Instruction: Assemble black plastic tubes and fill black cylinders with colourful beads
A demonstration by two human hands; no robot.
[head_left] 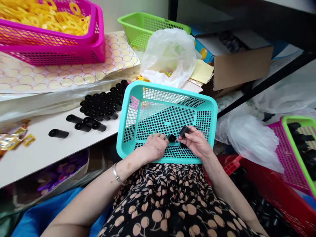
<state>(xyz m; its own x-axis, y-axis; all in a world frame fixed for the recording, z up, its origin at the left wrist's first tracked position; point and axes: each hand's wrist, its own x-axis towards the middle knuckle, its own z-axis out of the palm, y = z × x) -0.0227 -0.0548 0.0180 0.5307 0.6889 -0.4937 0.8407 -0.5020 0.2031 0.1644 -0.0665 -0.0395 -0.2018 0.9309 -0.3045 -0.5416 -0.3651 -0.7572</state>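
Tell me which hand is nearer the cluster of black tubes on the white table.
Left. The left hand rests in the turquoise basket, on the side toward the cluster of black tubes; the right hand, pinching a black tube, sits farther right.

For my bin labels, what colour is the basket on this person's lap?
Turquoise; the basket shows best in the head view, right hand holding a black tube.

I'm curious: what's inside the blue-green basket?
In the basket: a black cap by the left hand, a black tube in the right hand. Whatever lies under the hands is hidden.
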